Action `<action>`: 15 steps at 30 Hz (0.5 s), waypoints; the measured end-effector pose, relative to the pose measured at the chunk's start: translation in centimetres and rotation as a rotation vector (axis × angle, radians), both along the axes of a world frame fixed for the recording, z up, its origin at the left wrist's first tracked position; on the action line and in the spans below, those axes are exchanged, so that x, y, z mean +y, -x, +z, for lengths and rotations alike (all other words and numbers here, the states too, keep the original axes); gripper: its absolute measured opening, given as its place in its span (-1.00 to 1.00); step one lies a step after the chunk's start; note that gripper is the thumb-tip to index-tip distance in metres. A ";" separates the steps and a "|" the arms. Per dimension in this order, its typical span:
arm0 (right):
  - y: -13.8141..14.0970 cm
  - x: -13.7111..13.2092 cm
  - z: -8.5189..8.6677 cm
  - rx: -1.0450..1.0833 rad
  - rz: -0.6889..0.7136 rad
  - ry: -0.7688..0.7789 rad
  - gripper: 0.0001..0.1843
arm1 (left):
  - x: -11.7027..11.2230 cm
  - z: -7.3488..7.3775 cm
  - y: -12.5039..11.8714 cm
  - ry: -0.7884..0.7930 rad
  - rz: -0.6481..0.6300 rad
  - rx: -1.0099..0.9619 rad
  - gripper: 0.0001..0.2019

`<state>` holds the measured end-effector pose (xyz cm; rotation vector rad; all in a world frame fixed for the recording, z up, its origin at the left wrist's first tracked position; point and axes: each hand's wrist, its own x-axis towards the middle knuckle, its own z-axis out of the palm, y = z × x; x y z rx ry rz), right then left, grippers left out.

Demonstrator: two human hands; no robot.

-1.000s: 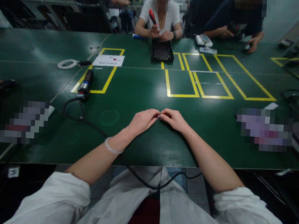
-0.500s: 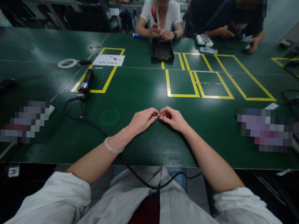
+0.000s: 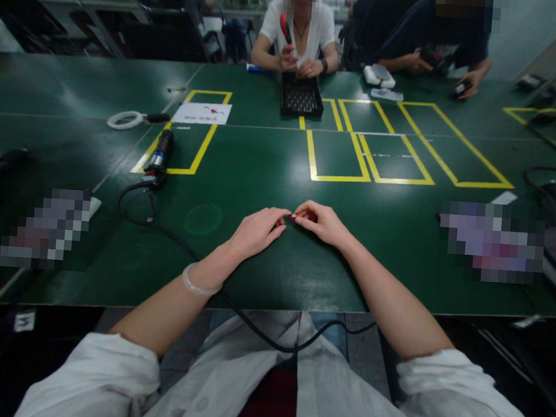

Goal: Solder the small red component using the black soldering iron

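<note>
Over the near middle of the green table, my right hand [image 3: 322, 223] pinches a small red part [image 3: 293, 216] between thumb and fingertips. The part has a light spot; it is too small to tell its kind. Just left of it is my left hand [image 3: 260, 229], its thumb a little apart from its stretched fingers. Its index fingertip is close to the part, and I cannot tell whether they touch. A pale bracelet [image 3: 201, 280] circles my left wrist.
A black cylindrical tool [image 3: 162, 153] with a cable [image 3: 180, 240] lies left, the cable running to my lap. Yellow tape frames [image 3: 341, 178] mark the table. Across sits a person with a red-handled tool [image 3: 285, 29] over a black tray [image 3: 301, 113]. A paper sheet [image 3: 194, 112] lies left.
My left hand has drawn back slightly left and down, and its thumb has come away from the small red part. My right hand has stayed nearly still, holding the part.
</note>
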<state>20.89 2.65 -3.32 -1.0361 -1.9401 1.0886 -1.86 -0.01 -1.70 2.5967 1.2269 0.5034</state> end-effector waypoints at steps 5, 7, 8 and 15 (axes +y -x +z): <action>0.0 -0.1 0.2 0.020 -0.002 0.016 -0.73 | -0.5 0.0 2.1 -0.174 -0.109 0.214 -0.63; 0.0 -0.1 0.3 0.013 0.000 0.013 -0.73 | 0.0 0.2 3.6 -0.223 -0.157 0.291 -0.63; 0.0 -0.1 0.3 0.007 0.002 0.010 -0.73 | 0.4 0.3 4.6 -0.237 -0.164 0.327 -0.63; 0.0 -0.1 0.3 -0.007 0.000 0.011 -0.74 | 5.6 3.1 13.4 -0.272 0.193 0.469 -0.61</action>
